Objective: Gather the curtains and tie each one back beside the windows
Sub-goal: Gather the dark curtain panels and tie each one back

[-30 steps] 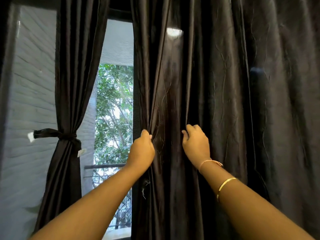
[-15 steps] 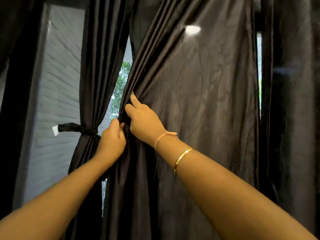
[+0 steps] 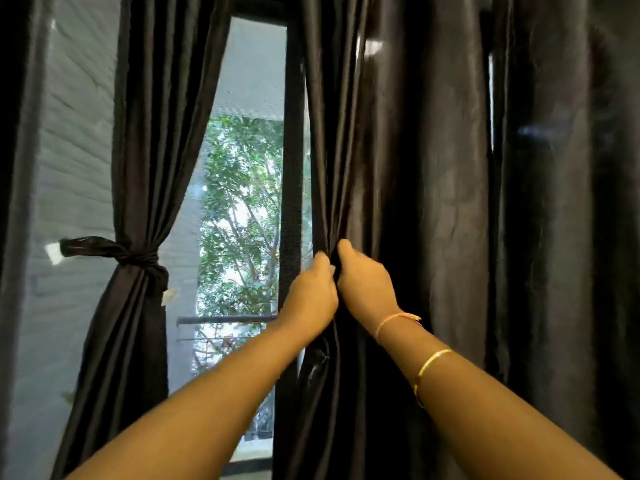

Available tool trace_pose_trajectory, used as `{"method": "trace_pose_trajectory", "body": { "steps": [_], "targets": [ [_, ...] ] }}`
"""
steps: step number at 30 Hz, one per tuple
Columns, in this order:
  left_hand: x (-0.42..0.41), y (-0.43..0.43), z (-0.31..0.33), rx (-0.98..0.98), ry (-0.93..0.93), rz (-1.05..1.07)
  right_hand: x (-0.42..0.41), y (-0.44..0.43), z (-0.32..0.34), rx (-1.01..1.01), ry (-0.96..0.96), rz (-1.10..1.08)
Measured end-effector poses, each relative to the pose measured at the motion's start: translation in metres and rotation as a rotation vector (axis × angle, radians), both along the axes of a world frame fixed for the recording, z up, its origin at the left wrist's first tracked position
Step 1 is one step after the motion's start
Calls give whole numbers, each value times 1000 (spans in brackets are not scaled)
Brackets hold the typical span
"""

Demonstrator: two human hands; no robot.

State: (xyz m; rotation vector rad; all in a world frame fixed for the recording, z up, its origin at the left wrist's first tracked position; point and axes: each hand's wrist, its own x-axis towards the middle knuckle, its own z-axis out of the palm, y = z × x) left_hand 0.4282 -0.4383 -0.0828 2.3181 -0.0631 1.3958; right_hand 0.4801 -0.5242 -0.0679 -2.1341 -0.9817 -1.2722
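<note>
Obs: left grip (image 3: 313,289) and right grip (image 3: 363,282) sit side by side, touching, on the left edge of the loose curtain (image 3: 433,202), just right of the uncovered window (image 3: 242,202). Both are closed on cloth, fingers curled into the edge folds with a small bunch pinched between them. The fingertips are buried in fabric, so you cannot tell how much each one holds.

Ref: the tied curtain (image 3: 149,150) at left is cinched by its tie-back (image 3: 114,249) at roughly the height of your grips. Use it as the pattern.

Step, as judged: gathering, early. Most of the panel hangs flat to the right.

Method:
- Anchor the bunch in the left grip.
- Send the right grip along the panel, take one fold, bring it to the anchor, repeat.
- Pull sideways, not down, since the slick cloth may slip and the top fixing is out of view.
- No tie-back for this panel is visible, so find it before loosening either grip.

A further curtain (image 3: 561,237) at far right hangs loose.
</note>
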Motion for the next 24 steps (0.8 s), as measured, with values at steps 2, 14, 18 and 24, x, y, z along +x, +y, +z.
{"method": "trace_pose_trajectory", "body": {
  "steps": [2, 14, 18, 24],
  "targets": [
    [14, -22, 1, 20, 8, -35, 11, -20, -2, 18, 3, -40],
    [55, -81, 9, 56, 75, -67, 37, -86, -13, 223, 50, -23],
    [46, -54, 2, 21, 61, -18, 30, -63, -14, 148, 27, 52],
    [33, -20, -3, 67, 174, -70, 23, -33, -23, -31, 68, 52]
  ]
}}
